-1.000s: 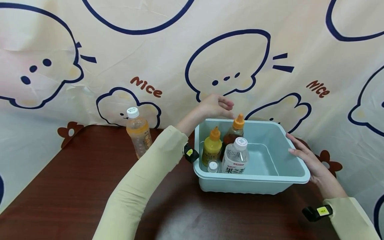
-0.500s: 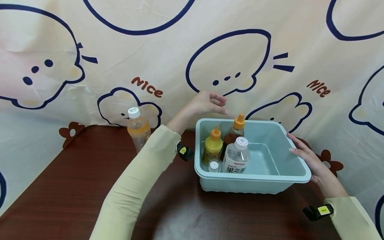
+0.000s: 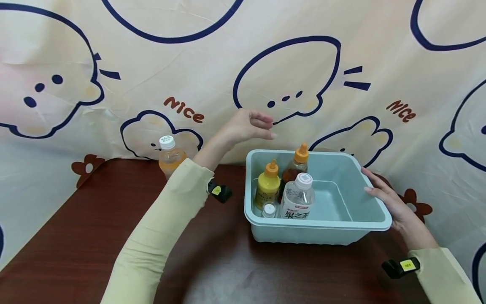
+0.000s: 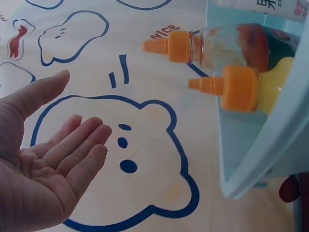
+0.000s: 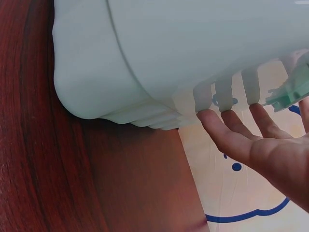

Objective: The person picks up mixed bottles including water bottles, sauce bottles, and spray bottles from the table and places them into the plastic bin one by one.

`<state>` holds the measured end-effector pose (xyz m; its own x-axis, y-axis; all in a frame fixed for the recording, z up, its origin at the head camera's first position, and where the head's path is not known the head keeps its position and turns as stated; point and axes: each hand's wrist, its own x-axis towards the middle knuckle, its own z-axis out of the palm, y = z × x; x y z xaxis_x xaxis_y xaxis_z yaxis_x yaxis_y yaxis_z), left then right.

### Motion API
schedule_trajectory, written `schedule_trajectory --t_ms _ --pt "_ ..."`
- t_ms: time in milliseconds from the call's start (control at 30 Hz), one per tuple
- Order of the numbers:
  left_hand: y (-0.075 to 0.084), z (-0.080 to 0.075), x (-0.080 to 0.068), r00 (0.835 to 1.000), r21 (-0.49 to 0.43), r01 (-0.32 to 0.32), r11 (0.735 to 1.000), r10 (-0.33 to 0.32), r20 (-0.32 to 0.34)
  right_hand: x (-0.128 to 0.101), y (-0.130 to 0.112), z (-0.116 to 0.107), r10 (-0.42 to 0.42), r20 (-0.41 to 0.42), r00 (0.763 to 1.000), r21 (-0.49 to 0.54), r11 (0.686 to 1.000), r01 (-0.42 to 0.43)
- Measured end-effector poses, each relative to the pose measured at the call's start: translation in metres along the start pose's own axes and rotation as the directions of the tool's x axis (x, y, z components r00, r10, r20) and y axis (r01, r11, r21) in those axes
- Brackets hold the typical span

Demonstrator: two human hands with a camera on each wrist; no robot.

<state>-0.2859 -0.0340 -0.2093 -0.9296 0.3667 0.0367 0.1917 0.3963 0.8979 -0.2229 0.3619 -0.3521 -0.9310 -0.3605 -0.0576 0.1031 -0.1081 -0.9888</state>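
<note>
While your right hand (image 3: 395,207) rests with straight fingers against the bin (image 3: 373,219) rim at 3 o'clock, your left hand (image 3: 247,126) has drawn up and back from the bin toward 11 o'clock over the last second. It now hangs clear of the brown sauce bottle (image 3: 295,169), whose orange cap it was just above before. The left fingers are relaxed, slightly apart and hold nothing; the left wrist view confirms an empty palm (image 4: 43,164). Inside the bin, the brown sauce bottle, the yellow sauce bottle (image 3: 267,185), the water bottle (image 3: 298,198) and a small white-capped bottle (image 3: 268,210) stand upright at 9 o'clock. The orange drink bottle (image 3: 168,156) stands on the table (image 3: 76,236) at 10 o'clock of the bin, partly behind your left sleeve (image 3: 167,228). Judged from this, a placement is complete and the hand is free.
</note>
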Motion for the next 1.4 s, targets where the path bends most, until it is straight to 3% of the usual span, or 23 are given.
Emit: schedule_trajectory --t_ms 300,700,1067,1400 --pt "-0.002 -0.027 -0.016 0.997 -0.009 -0.045 0.999 0.045 -0.069 0.002 -0.001 0.000 0.006 -0.018 1.000 -0.034 0.999 -0.006" --pt "-0.011 -0.052 -0.032 0.986 0.034 -0.028 0.999 0.033 -0.161 0.001 -0.002 -0.001 0.008 -0.017 1.000 -0.032 0.999 -0.009" --pt "-0.020 -0.074 -0.046 0.977 0.052 0.004 0.999 0.007 -0.213 0.000 -0.003 0.000 0.028 -0.070 0.997 -0.103 0.994 -0.035" --pt "-0.030 -0.087 -0.061 0.964 0.091 -0.001 0.996 0.025 -0.263 -0.001 0.000 0.001 0.014 -0.029 0.999 -0.042 0.999 -0.015"
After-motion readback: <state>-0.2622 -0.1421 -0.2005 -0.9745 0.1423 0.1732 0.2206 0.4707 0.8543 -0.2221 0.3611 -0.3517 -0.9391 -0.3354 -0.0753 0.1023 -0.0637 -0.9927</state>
